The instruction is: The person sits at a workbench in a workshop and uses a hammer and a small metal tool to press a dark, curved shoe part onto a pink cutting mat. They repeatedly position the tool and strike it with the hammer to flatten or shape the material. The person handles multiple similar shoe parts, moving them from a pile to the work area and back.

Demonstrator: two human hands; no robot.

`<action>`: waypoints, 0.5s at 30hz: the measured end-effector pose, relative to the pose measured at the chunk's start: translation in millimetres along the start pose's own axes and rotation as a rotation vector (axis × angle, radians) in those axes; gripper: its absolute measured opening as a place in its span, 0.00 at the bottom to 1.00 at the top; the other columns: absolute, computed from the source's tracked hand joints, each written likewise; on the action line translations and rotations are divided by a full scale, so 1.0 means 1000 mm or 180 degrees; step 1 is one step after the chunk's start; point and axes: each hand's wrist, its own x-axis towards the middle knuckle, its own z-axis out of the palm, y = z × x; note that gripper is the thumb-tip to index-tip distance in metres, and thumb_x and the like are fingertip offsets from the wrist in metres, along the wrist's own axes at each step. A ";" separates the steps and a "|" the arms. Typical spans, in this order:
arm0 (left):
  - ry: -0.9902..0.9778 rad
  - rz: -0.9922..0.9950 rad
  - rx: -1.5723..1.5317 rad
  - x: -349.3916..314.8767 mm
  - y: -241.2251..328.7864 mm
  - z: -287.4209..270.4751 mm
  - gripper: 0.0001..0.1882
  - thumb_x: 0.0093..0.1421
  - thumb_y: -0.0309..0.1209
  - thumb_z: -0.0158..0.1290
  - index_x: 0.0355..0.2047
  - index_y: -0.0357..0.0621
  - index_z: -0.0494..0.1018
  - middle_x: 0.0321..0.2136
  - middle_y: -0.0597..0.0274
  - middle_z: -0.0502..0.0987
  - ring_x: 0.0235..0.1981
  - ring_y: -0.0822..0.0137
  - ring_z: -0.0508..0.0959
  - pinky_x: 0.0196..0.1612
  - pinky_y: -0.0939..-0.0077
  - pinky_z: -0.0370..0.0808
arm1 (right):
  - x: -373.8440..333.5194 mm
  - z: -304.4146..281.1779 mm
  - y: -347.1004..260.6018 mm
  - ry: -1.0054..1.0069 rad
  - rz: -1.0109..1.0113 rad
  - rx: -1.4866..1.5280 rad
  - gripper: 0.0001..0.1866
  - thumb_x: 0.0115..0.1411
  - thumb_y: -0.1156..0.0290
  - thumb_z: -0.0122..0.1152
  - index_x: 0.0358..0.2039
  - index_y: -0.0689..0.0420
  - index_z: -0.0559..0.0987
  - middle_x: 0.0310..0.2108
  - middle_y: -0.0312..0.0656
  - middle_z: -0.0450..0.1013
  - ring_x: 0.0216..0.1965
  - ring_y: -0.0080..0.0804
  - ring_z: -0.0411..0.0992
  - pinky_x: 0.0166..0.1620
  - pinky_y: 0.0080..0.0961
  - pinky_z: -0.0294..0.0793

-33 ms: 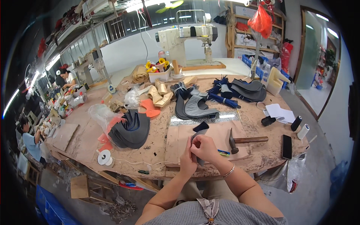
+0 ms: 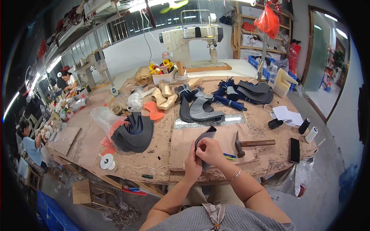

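In the lower middle of the frame, both hands are holding one grey piece (image 2: 205,134) above the brown board (image 2: 180,150). The left hand (image 2: 192,163) is supporting it from the left side, with its fingers nearly straight and pointing up the frame. The right hand (image 2: 210,152) is gripping it from the right, with its fingers curling in and the thumb and forefinger closing together on its edge. The two hands are touching each other, so no clear gap is showing between them; exactly how the left fingertips are pressing, I cannot tell, because the right hand is covering them partly

The long axis of the piece is running up and down the frame, passing between the hands. Its upper end is rising beyond the fingers and bending toward the upper right, while a short lower part is peeping out under the right hand. Both hands are equally near to it, since each is already touching it

To the right of the hands, the small cutter (image 2: 230,156) is lying just beside the right wrist, and the hammer (image 2: 239,144) is resting a little further, its handle pointing right. Toward the left of the frame, a stack (image 2: 133,138) of similar grey pieces is lying well apart from the left hand
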 end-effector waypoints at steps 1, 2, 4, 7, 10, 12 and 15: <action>0.0037 -0.0313 -0.0433 0.002 0.000 0.003 0.31 0.66 0.14 0.40 0.69 0.37 0.52 0.56 0.52 0.70 0.53 0.66 0.74 0.57 0.74 0.69 | 0.002 0.001 0.006 0.0184 -0.0068 -0.0003 0.07 0.50 0.74 0.63 0.25 0.65 0.77 0.23 0.44 0.76 0.24 0.31 0.76 0.29 0.28 0.75; 0.0124 -0.0429 -0.0864 0.002 0.002 0.005 0.30 0.66 0.14 0.40 0.69 0.37 0.53 0.55 0.54 0.71 0.53 0.66 0.74 0.56 0.75 0.70 | 0.003 0.002 0.011 0.0368 -0.0137 -0.0006 0.06 0.49 0.75 0.63 0.24 0.65 0.76 0.22 0.44 0.75 0.24 0.31 0.76 0.29 0.28 0.74; 0.0305 -0.0655 -0.1726 0.003 0.007 0.008 0.30 0.67 0.15 0.39 0.69 0.37 0.53 0.53 0.56 0.74 0.52 0.67 0.74 0.56 0.76 0.70 | 0.003 -0.001 0.023 0.0353 0.0192 0.0350 0.05 0.53 0.76 0.62 0.24 0.63 0.76 0.21 0.36 0.73 0.23 0.21 0.70 0.27 0.23 0.72; -0.0004 -0.0686 -0.1824 0.004 -0.003 0.003 0.28 0.67 0.16 0.40 0.68 0.36 0.54 0.54 0.56 0.73 0.53 0.66 0.73 0.56 0.76 0.70 | -0.003 -0.002 0.024 0.0185 0.0341 0.0713 0.05 0.56 0.76 0.64 0.27 0.63 0.79 0.22 0.32 0.74 0.24 0.15 0.70 0.28 0.18 0.71; -0.0015 -0.0578 -0.0502 0.003 -0.015 0.001 0.29 0.67 0.17 0.41 0.68 0.36 0.54 0.53 0.52 0.74 0.52 0.65 0.75 0.55 0.74 0.71 | -0.010 0.001 0.007 0.0016 0.0131 0.0713 0.07 0.57 0.73 0.67 0.32 0.65 0.82 0.24 0.35 0.77 0.26 0.17 0.74 0.31 0.17 0.74; -0.0043 -0.0085 0.0192 0.002 -0.014 0.000 0.31 0.65 0.15 0.42 0.69 0.38 0.54 0.53 0.47 0.74 0.51 0.60 0.77 0.54 0.71 0.72 | -0.011 0.004 0.014 -0.0013 0.0237 0.0682 0.08 0.55 0.73 0.67 0.32 0.64 0.82 0.26 0.41 0.78 0.26 0.23 0.76 0.31 0.22 0.76; -0.0113 0.0475 0.0690 -0.003 -0.008 -0.002 0.34 0.62 0.14 0.43 0.69 0.40 0.53 0.52 0.42 0.74 0.50 0.53 0.78 0.52 0.68 0.73 | -0.011 -0.004 0.009 -0.0166 0.0372 0.0374 0.08 0.53 0.73 0.66 0.31 0.64 0.82 0.26 0.44 0.78 0.26 0.27 0.78 0.31 0.24 0.76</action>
